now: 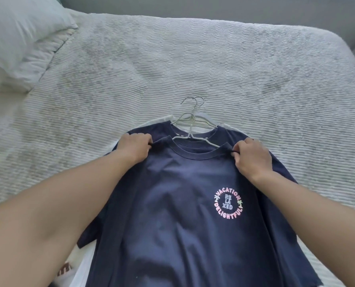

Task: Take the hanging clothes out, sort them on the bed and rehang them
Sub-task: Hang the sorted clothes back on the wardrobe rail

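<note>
**Now both hands at the top shirt's shoulders**

We see a navy T-shirt (172, 204) lying front-up on the bed (213, 69), topmost of a small stack; its chest print reads VACATION RELAXED DELIGHTFUL. Our left hand (134, 147) pinches its shoulder seam beside the collar; our right hand (252, 157) pinches the opposite seam, fingers curled on the fabric. Beneath it lies a second navy shirt (224, 132), and under that white fabric (195, 129); white hangers (191, 118) poke from the necklines, hooks pointing up the bed; a pillow (21, 38) sits far left.
</note>
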